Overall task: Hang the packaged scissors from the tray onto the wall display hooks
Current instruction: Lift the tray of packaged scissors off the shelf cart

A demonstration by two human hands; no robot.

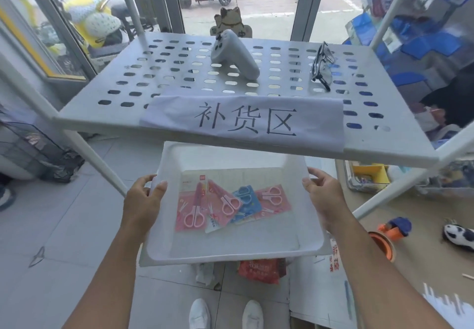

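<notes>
The person stands at a perforated white shelf (179,77) with a paper sign (246,120) taped to its front edge, holding a white tray (230,251) just below it. The left hand (143,200) is closed over the tray's left rim, thumb on top; the right hand (323,195) is clamped on the right rim the same way. Inside lie the packaged scissors (230,204), about four carded pairs, three pink and one blue, overlapping loosely near the middle. No display hooks are in view, so I judge this to be the carrying step: keep the tray level so the packs don't slide, and clear the shelf edge before turning.
</notes>
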